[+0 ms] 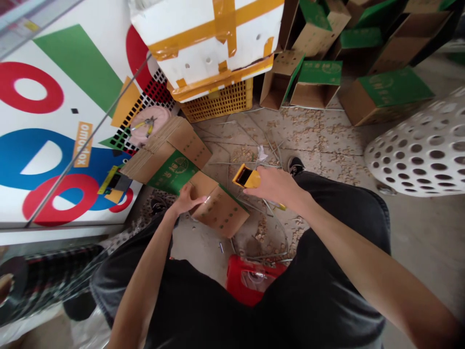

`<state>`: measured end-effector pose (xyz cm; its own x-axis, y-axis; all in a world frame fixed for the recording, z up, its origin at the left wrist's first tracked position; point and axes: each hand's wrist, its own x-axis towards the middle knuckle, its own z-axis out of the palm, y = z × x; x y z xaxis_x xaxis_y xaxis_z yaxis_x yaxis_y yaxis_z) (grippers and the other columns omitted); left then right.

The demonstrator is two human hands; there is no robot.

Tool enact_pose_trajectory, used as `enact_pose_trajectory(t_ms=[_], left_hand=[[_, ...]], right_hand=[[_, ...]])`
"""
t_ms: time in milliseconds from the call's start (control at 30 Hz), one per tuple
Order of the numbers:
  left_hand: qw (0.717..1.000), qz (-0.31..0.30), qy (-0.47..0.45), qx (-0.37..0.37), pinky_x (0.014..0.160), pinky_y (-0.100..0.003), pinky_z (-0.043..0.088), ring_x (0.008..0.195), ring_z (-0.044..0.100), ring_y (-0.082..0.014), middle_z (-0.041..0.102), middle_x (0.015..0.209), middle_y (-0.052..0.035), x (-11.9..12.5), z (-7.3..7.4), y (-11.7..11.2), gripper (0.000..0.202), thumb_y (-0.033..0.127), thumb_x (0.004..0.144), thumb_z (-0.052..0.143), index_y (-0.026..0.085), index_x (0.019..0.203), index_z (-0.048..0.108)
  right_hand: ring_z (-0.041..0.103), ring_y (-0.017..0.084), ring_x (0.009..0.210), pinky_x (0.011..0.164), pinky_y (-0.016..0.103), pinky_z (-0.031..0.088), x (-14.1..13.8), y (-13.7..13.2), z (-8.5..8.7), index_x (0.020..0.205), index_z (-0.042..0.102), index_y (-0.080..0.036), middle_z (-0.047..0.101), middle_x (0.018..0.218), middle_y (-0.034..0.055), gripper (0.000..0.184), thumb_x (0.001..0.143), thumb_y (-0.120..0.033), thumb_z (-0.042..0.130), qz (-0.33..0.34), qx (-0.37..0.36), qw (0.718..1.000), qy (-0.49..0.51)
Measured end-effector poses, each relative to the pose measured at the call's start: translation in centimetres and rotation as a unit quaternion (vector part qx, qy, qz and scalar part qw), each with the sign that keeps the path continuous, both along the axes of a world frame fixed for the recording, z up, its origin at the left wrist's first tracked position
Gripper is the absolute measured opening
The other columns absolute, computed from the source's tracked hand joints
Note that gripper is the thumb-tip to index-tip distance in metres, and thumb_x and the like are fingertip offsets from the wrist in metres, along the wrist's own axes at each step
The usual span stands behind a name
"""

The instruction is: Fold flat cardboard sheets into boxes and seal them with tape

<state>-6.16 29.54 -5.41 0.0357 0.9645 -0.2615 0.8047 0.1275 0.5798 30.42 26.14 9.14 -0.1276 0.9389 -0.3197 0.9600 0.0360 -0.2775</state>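
Observation:
My left hand (187, 199) grips the edge of a flattened cardboard carton (220, 211), which has a green printed panel (173, 173) and lies partly unfolded on a stack of flat cardboard (169, 145). My right hand (276, 186) holds a yellow and black handheld tool (246, 176) by its body, above the floor and just right of the carton. The hand hides part of the tool, so I cannot tell its exact kind.
A tall printed panel (61, 126) stands at left, with yellow-handled pliers (145, 126) on a pink disc (148, 127). Behind are a taped white foam box (207, 43), a yellow crate (218, 101) and open green-printed cartons (316, 85). Wood shavings and wires litter the floor (308, 145); a red object (250, 280) sits below.

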Motion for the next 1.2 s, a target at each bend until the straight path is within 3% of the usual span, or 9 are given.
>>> enact_pose_trajectory(t_ms=[133,267,467,600,733,967,1033,1100,1200], left_hand=[[0.992,-0.028,0.053,-0.111,0.131,-0.051,0.028,0.163,0.026,-0.0428,0.028,0.174,-0.0278,1.9,-1.3,-2.0,0.123,0.071,0.065,0.085,0.01,0.162,0.038],[0.99,-0.026,0.08,-0.117,0.134,-0.056,0.016,0.166,0.006,-0.0466,0.009,0.177,-0.0337,3.9,-3.1,-3.8,0.148,0.079,0.057,0.085,0.003,0.167,0.02],[0.995,-0.015,0.063,-0.074,0.134,-0.051,0.021,0.166,0.013,-0.0456,0.014,0.175,-0.0326,4.1,-5.2,-4.6,0.149,0.08,0.055,0.088,0.006,0.166,0.022],[0.996,-0.029,0.06,-0.051,0.133,-0.043,0.026,0.162,0.03,-0.0397,0.028,0.171,-0.0288,2.5,-5.3,-3.8,0.132,0.071,0.063,0.088,0.007,0.163,0.03],[0.996,-0.045,0.074,-0.03,0.131,-0.046,0.029,0.161,0.033,-0.0407,0.032,0.17,-0.0277,2.1,-4.9,-3.9,0.128,0.066,0.063,0.092,0.01,0.162,0.033],[0.985,-0.057,0.151,-0.053,0.127,-0.066,0.024,0.164,-0.007,-0.0525,-0.004,0.175,-0.0375,3.6,-5.5,-5.7,0.164,0.071,0.048,0.097,0.005,0.17,0.01],[0.983,-0.055,0.17,-0.043,0.124,-0.069,0.027,0.163,-0.008,-0.0549,-0.008,0.175,-0.0383,3.5,-6.0,-5.7,0.167,0.074,0.048,0.096,0.005,0.17,0.006],[0.981,-0.061,0.179,-0.034,0.123,-0.065,0.031,0.163,0.006,-0.0559,0.003,0.174,-0.0404,3.0,-6.5,-5.4,0.162,0.072,0.05,0.096,0.004,0.17,0.01],[0.979,-0.074,0.18,-0.055,0.116,-0.051,0.044,0.15,0.046,-0.05,0.046,0.159,-0.0366,2.0,-6.7,-4.5,0.134,0.068,0.058,0.096,0.006,0.162,0.036]], right_hand=[[0.074,0.036,0.095,0.074,0.041,0.051,0.0,0.0,-0.1,0.123,0.071,-0.013,0.078,0.103,0.0186,0.067,0.084,-0.067,0.07,0.005,0.002,1.0,-0.001],[0.074,0.037,0.098,0.076,0.042,0.053,0.0,-0.1,0.2,0.124,0.071,-0.012,0.078,0.109,0.0202,0.067,0.084,-0.066,0.072,0.003,0.003,1.0,-0.002],[0.074,0.038,0.099,0.077,0.043,0.053,0.3,-0.1,0.3,0.124,0.07,-0.013,0.078,0.107,0.0206,0.068,0.085,-0.069,0.07,-0.004,0.002,1.0,0.002],[0.074,0.038,0.1,0.078,0.042,0.052,0.6,-0.1,0.2,0.126,0.07,-0.013,0.078,0.105,0.0202,0.068,0.086,-0.068,0.069,-0.006,0.006,1.0,-0.004],[0.075,0.038,0.101,0.078,0.041,0.052,0.6,-0.1,0.2,0.123,0.07,-0.013,0.078,0.106,0.0196,0.065,0.086,-0.067,0.07,-0.002,0.001,1.0,-0.005],[0.074,0.037,0.099,0.077,0.042,0.052,0.5,-0.2,0.3,0.124,0.07,-0.013,0.078,0.104,0.0191,0.067,0.085,-0.067,0.07,-0.006,-0.001,1.0,-0.004],[0.074,0.038,0.099,0.078,0.042,0.052,0.5,-0.2,0.2,0.125,0.07,-0.013,0.078,0.105,0.0198,0.068,0.085,-0.068,0.07,-0.006,0.001,1.0,-0.001],[0.074,0.038,0.1,0.077,0.043,0.052,0.7,-0.3,0.1,0.125,0.07,-0.013,0.078,0.107,0.0204,0.069,0.085,-0.069,0.07,-0.004,0.005,1.0,0.002],[0.074,0.038,0.1,0.077,0.043,0.052,0.8,-0.3,0.1,0.124,0.07,-0.013,0.078,0.109,0.0195,0.068,0.084,-0.069,0.07,-0.003,0.004,1.0,0.003]])
